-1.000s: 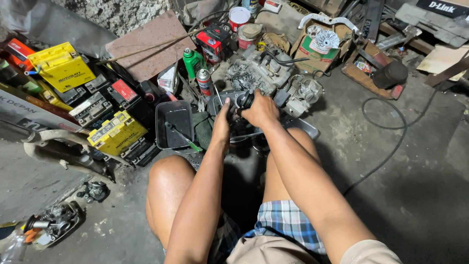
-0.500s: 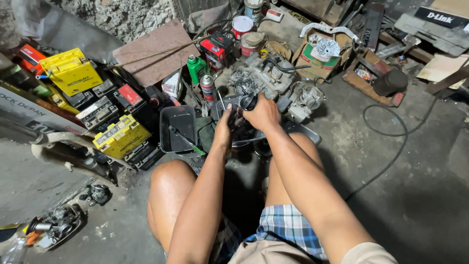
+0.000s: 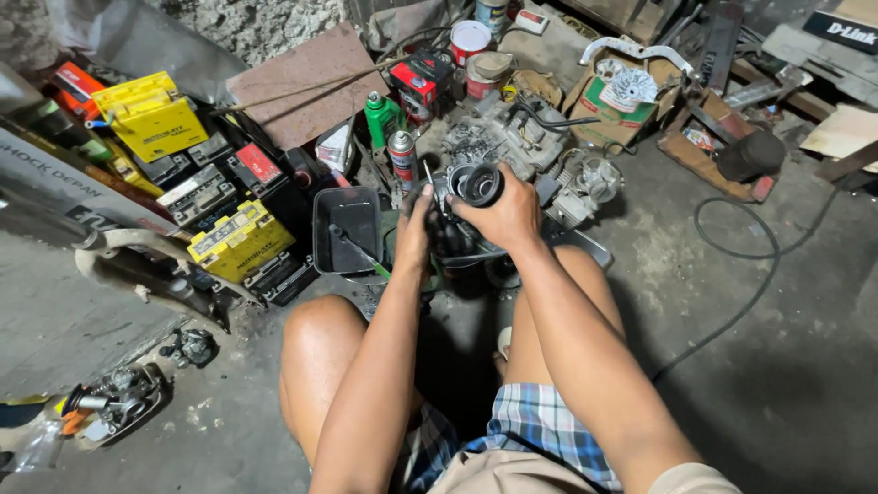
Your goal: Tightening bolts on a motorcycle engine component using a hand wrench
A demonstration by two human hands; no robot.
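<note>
Carburetor — clamped as before in both grips, left hand and right hand — now slightly higher.

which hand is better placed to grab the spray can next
Left. The left hand sits on the near side of the engine part, just below the spray can, while the right hand wraps around the part's round black opening, farther from the can.
</note>
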